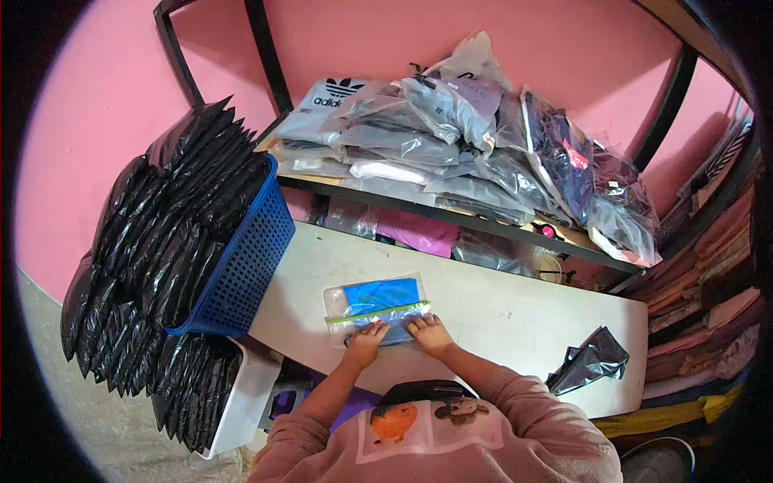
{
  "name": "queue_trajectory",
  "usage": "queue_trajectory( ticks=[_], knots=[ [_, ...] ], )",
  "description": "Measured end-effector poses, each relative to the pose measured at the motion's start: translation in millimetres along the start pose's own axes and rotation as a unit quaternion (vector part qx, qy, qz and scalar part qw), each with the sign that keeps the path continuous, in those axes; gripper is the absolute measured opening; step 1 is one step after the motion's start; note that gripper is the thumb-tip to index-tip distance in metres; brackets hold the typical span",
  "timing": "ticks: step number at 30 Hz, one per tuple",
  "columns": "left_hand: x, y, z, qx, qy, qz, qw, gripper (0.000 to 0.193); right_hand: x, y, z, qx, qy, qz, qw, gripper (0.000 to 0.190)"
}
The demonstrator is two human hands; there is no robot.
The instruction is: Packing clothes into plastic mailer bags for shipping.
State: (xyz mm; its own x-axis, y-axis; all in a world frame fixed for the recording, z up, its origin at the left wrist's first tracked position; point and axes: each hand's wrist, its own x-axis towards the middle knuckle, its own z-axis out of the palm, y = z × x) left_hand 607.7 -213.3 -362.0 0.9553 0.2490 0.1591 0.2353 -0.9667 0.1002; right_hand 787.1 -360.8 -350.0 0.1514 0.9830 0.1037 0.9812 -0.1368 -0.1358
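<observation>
A clear plastic zip bag with a green zip strip lies on the white tabletop before me. Inside it is a folded bright blue item, perhaps cloth. The strip end of the bag is turned toward me, slightly slanted. My left hand holds the near left part of the bag, fingers on top of the plastic. At the near right part, my right hand holds it in the same way, its fingertips close to the green strip. The thumbs and the bag's near edge are partly hidden by my hands.
A blue perforated basket packed with black plastic parcels stands at the left, above a white bin of similar parcels. A crumpled black bag lies at the table's right. Behind, a shelf carries bagged garments. Folded fabrics are stacked right.
</observation>
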Motion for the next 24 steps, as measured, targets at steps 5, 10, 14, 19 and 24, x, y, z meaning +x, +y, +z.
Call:
queue_trajectory(
  ticks=[5,10,14,19,24],
  knots=[
    [37,4,-65,-0.317,-0.192,-0.042,0.928,0.043,-6,43,-58,0.273,0.022,0.074,0.959,0.046],
    [48,38,-89,-0.729,-0.124,-0.310,0.597,0.040,-59,80,-124,0.368,0.365,0.185,0.835,0.038],
    [53,59,-56,-0.885,-0.090,-0.260,0.376,0.037,-147,117,-159,0.311,0.369,0.259,0.837,0.037],
    [9,99,53,-0.705,-0.035,-0.130,0.697,0.039,-286,168,-158,0.127,0.286,0.427,0.848,0.038],
    [-1,138,84,-0.479,0.113,-0.407,0.769,0.043,-412,208,-125,0.019,0.281,0.640,0.715,0.053]
  ],
)
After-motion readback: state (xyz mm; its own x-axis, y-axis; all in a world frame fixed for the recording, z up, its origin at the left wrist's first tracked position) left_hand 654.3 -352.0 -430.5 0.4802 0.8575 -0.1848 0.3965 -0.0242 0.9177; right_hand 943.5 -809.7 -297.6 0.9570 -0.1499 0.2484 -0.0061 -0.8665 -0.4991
